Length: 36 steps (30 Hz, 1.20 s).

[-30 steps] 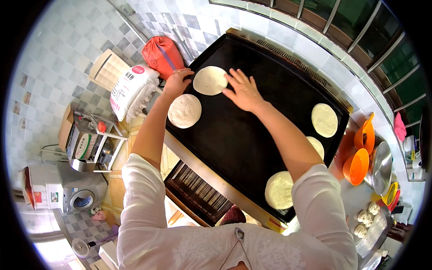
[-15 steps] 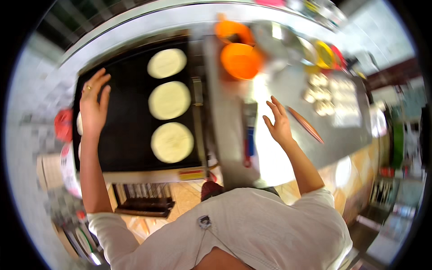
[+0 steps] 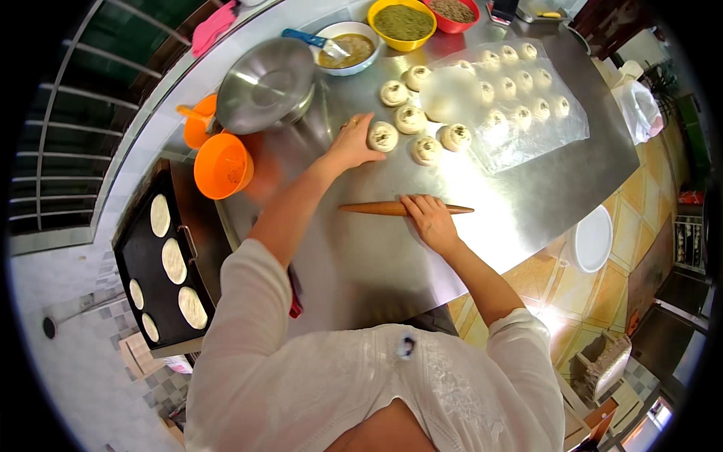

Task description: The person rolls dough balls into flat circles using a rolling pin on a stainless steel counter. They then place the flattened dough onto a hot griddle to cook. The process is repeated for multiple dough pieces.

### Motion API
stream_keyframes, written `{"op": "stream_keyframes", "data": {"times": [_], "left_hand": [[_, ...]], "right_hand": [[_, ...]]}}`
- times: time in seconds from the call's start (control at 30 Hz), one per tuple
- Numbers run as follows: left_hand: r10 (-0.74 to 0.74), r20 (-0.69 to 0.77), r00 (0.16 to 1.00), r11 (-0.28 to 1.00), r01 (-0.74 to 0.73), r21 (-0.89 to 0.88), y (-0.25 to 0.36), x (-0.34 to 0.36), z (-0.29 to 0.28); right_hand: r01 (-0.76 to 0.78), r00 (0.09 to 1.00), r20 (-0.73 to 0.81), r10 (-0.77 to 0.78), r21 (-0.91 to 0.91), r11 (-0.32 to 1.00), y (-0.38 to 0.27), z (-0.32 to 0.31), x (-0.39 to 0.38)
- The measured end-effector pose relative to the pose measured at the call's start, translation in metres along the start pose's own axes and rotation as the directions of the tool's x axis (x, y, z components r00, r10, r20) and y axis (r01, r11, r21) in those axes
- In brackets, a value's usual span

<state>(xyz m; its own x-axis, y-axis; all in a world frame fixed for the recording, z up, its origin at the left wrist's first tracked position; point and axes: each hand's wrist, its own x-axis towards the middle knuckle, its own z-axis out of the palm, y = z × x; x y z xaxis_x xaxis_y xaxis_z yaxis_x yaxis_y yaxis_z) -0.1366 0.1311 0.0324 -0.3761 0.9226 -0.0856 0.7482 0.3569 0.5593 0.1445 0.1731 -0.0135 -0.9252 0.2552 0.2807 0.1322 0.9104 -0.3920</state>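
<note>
My left hand (image 3: 352, 145) curves round the near-left side of a filled dough ball (image 3: 382, 136), its thumb at the ball's lower edge and its fingers at the upper left. Several more dough balls (image 3: 410, 119) with pinched, speckled tops sit close beside it on the steel table. My right hand (image 3: 432, 221) grips a tapered wooden rolling pin (image 3: 376, 208) near its middle. The pin lies crosswise on the tabletop, both pointed ends showing.
Rows of dough balls lie under a clear plastic sheet (image 3: 520, 147). Beyond stand a steel bowl (image 3: 263, 83), a bowl of liquid with a brush (image 3: 348, 50), yellow (image 3: 403, 22) and red bowls (image 3: 452, 11), and orange containers (image 3: 224, 167). Flat dough rounds (image 3: 174, 261) rest on a black griddle (image 3: 143, 252) at left.
My view has turned right from the griddle to the table. My left hand has left the griddle and reached a dough ball; my right hand has taken hold of the rolling pin.
</note>
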Motion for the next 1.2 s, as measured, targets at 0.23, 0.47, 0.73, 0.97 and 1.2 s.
{"op": "stream_keyframes", "data": {"times": [0.23,0.47,0.73,0.97,1.2], "left_hand": [[-0.134,0.046,0.990,0.954,0.116,0.276,0.040,0.033,0.033],[-0.306,0.187,0.933,0.946,0.276,0.170,0.071,-0.157,0.026],[-0.374,-0.149,0.915,0.912,0.392,0.117,0.058,-0.207,0.107],[-0.345,-0.162,0.925,0.891,0.376,0.254,0.056,-0.187,0.113],[-0.394,-0.302,0.868,0.916,0.399,-0.045,0.030,-0.259,0.100]], "right_hand": [[-0.005,0.997,-0.078,0.003,-0.025,1.000,0.043,-0.015,-0.024],[-0.054,0.993,-0.107,0.052,-0.017,0.998,0.052,-0.018,-0.017],[-0.081,0.988,-0.130,0.077,-0.030,0.996,0.048,-0.004,-0.006],[-0.100,0.990,-0.104,0.092,-0.081,0.992,0.046,0.003,-0.006],[-0.055,0.992,-0.118,0.043,-0.103,0.993,0.046,-0.020,0.001]]}}
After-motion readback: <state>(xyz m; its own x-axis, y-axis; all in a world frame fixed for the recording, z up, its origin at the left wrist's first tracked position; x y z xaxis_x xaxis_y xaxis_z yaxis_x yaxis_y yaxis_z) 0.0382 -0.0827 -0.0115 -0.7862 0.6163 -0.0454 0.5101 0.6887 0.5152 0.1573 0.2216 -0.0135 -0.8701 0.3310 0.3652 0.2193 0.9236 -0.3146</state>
